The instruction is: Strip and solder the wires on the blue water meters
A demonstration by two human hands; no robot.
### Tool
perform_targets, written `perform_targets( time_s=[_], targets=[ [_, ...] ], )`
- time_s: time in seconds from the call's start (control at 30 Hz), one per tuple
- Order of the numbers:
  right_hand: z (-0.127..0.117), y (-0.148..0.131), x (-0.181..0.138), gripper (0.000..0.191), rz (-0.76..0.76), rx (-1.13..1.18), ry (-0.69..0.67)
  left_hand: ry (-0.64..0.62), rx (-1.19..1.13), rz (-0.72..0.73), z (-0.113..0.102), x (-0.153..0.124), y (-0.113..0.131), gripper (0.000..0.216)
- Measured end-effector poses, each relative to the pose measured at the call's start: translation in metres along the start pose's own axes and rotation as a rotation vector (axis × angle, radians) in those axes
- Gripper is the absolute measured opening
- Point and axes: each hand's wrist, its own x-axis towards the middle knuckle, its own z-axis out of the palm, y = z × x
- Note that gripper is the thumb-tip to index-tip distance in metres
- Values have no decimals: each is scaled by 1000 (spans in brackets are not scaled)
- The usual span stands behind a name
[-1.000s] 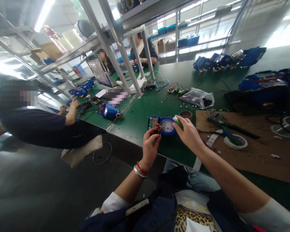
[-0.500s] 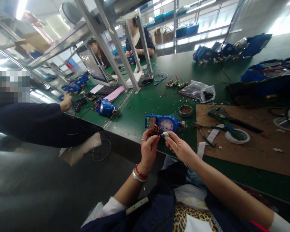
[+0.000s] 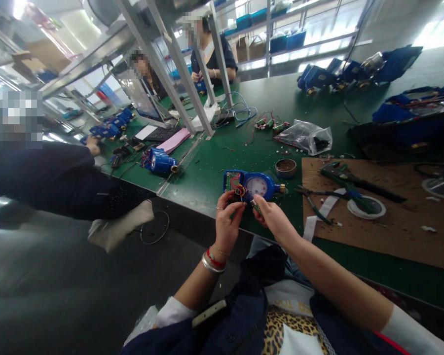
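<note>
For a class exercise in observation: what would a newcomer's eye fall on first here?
First, the round-dialled blue meter on the green table, with the left hand at its exposed wires and the right hand at its near edge. Then the pliers on the brown cardboard to the right.

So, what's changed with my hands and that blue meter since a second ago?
Your right hand moved left and toward you, from the right end of the blue meter to its near edge beside your left hand, uncovering the brass fitting. It seems to keep hold of the small green piece. Your left hand stayed at the wires; the meter lies about where it was.
</note>
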Motion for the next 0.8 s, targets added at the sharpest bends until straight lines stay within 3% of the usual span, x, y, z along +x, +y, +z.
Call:
perform_targets(
  time_s=[0.27,0.5,0.8],
  targets=[
    [-8,-12,12,53,82,192,36,119,260,148,15,15,7,16],
    [-21,-4,24,52,76,189,77,-112,311,493,10,20,-14,24],
    [-34,11,21,51,45,136,-32,-165,317,408,14,12,-11,20]
  ],
)
